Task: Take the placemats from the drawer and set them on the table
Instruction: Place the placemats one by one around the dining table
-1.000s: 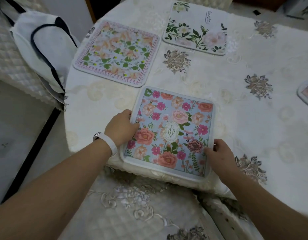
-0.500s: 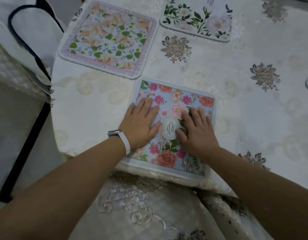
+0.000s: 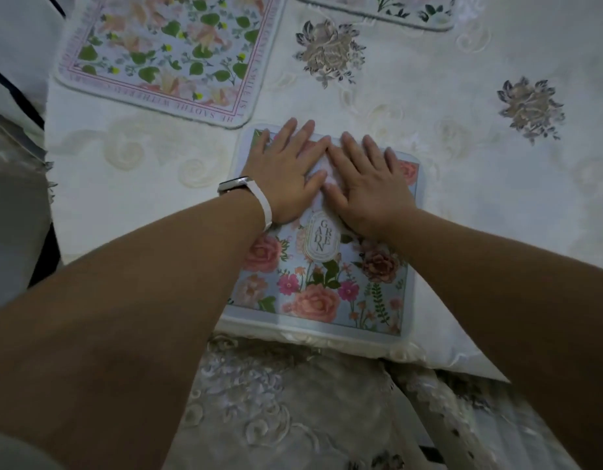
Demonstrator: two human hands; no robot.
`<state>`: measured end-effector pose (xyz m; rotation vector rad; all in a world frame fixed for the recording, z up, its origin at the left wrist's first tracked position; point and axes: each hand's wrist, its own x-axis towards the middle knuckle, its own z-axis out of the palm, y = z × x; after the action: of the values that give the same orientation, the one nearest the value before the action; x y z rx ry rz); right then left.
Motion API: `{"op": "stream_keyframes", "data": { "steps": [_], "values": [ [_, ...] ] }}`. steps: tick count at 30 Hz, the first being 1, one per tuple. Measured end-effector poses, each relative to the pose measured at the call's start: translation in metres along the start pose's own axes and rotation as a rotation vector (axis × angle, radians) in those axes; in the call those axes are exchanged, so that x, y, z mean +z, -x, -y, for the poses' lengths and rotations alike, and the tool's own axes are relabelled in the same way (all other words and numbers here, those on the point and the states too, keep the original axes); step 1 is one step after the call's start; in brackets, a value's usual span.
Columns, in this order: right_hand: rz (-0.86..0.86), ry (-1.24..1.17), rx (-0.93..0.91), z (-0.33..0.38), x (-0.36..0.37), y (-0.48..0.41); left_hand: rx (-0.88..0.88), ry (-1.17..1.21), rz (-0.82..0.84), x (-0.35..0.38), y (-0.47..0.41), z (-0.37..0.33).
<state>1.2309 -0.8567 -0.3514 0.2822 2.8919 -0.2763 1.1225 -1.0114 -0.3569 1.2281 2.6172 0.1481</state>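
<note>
1 second ago my hands gripped the rose placemat (image 3: 313, 293) by its 2 side edges, and half a second ago they lay flat on its middle. Now my left hand (image 3: 286, 174) and right hand (image 3: 369, 188) have slid up to its far edge. They sit close together, fingers straight, palms pressing down, grasping nothing. I judge that this mat is set and I am only smoothing it. It lies flat at the centre of the frame, along the near edge of the bench (image 3: 480, 205).

I count 3 placemats in view: the rose one under my hands, the leaf-print placemat (image 3: 164, 52) at upper left, and the white placemat (image 3: 395, 13) cut off by the top edge. A 4th showed at the right edge 1 second ago and is out of frame now. There are also 2 hands, 1 white wristband (image 3: 264, 205) on my left wrist, and 2 grey embroidered flowers (image 3: 330, 52) on the cloth.
</note>
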Motion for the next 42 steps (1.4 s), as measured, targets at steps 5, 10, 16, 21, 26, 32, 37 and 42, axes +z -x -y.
{"op": "stream_keyframes", "data": {
  "steps": [5, 10, 16, 21, 26, 32, 37, 42],
  "values": [
    [-0.057, -0.018, 0.1, -0.008, -0.006, -0.014, -0.134, 0.02, -0.014, -0.001, -0.005, -0.001],
    [-0.081, -0.07, 0.233, -0.015, -0.003, 0.0, -0.228, -0.002, -0.026, -0.001, 0.007, 0.007],
    [-0.11, -0.118, 0.322, -0.02, 0.002, 0.035, -0.278, 0.031, -0.014, 0.002, 0.04, 0.018],
    [-0.125, -0.129, 0.356, -0.014, 0.01, 0.069, -0.246, 0.014, -0.039, 0.009, 0.085, 0.014],
    [-0.054, -0.125, 0.314, 0.005, 0.016, 0.101, -0.226, -0.013, -0.028, 0.017, 0.119, -0.002],
    [0.022, -0.047, 0.175, 0.041, 0.027, 0.129, -0.108, -0.008, 0.014, 0.026, 0.144, -0.031],
    [0.048, -0.042, 0.043, 0.071, 0.038, 0.145, -0.005, -0.059, 0.025, 0.035, 0.158, -0.05],
    [0.043, 0.021, -0.128, 0.059, 0.048, 0.164, 0.125, -0.106, 0.018, 0.042, 0.178, -0.044]
  ]
}}
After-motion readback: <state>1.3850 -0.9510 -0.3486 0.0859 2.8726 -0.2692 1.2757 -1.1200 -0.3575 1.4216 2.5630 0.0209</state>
